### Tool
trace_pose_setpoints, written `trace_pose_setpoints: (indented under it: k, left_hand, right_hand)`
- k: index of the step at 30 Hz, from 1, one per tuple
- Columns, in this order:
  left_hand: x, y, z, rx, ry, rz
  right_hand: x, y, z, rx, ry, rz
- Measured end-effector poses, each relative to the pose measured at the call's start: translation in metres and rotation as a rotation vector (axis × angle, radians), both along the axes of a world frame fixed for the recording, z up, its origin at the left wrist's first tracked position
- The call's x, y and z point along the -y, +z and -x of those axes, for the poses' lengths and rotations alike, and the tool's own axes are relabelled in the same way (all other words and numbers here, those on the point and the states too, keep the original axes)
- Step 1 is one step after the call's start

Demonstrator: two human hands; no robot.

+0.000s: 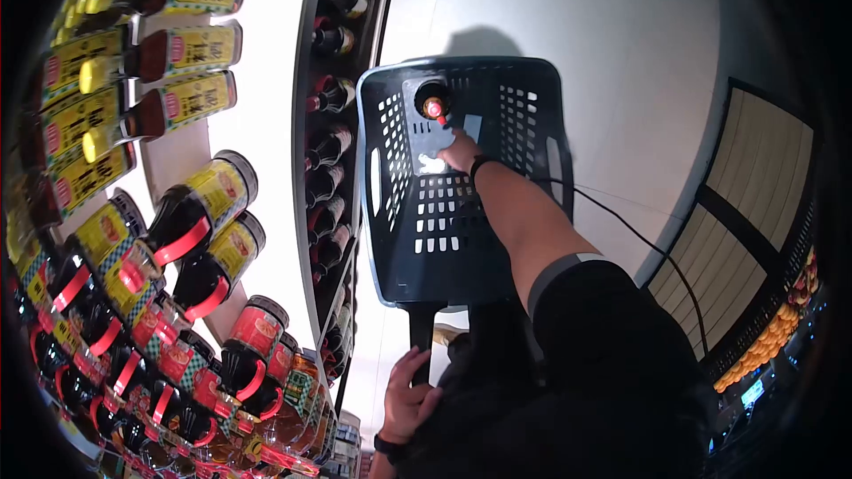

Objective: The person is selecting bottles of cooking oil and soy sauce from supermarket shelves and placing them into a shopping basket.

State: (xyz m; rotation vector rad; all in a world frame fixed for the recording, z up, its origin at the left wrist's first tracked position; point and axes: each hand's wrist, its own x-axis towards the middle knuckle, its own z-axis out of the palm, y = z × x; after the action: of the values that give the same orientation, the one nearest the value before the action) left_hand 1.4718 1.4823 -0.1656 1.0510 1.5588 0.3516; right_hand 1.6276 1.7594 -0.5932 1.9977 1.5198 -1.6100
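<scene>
A dark plastic shopping basket [461, 268] with slotted walls stands on the floor in front of me. Inside it, at the far end, is a dark bottle [433, 103] with a red cap, seen from above. My right hand [460, 153] reaches down into the basket just short of the bottle, its thumb and fingers apart with nothing visible between them. At the near side, the fingers of my left hand [406, 397] curl around the basket's black pull handle [422, 333]. Part of that grip is hidden by my dark clothing.
On the left, shelves hold yellow-labelled bottles [200, 46] with yellow caps and large dark jugs [206, 200] with red handles. A lower shelf [330, 133] carries more dark bottles beside the basket. A slatted display stand [723, 217] with orange goods [770, 341] is at right; a black cord [635, 229] hangs across.
</scene>
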Motion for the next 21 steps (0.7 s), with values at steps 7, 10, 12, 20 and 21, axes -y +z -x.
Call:
trace_pose_setpoints:
  k: [7, 10, 12, 20, 21]
  left_hand:
    - [0.003, -0.036, 0.016, 0.113, -0.066, 0.123]
    - [0.009, -0.036, 0.017, 0.119, -0.076, 0.162]
    - [0.013, -0.04, 0.02, 0.112, -0.099, 0.137]
    - [0.015, 0.03, 0.008, 0.046, 0.085, -0.107]
    - [0.024, 0.036, 0.007, 0.031, 0.125, -0.142]
  right_hand:
    - [-0.018, -0.133, 0.032, -0.041, 0.059, -0.153]
    - [-0.02, -0.114, 0.04, 0.01, -0.003, -0.199]
    - [-0.025, -0.095, 0.042, 0.043, 0.031, -0.157]
    - [0.04, 0.138, -0.015, -0.082, -0.03, -0.134]
    - [0.063, 0.16, -0.032, -0.142, -0.065, -0.112]
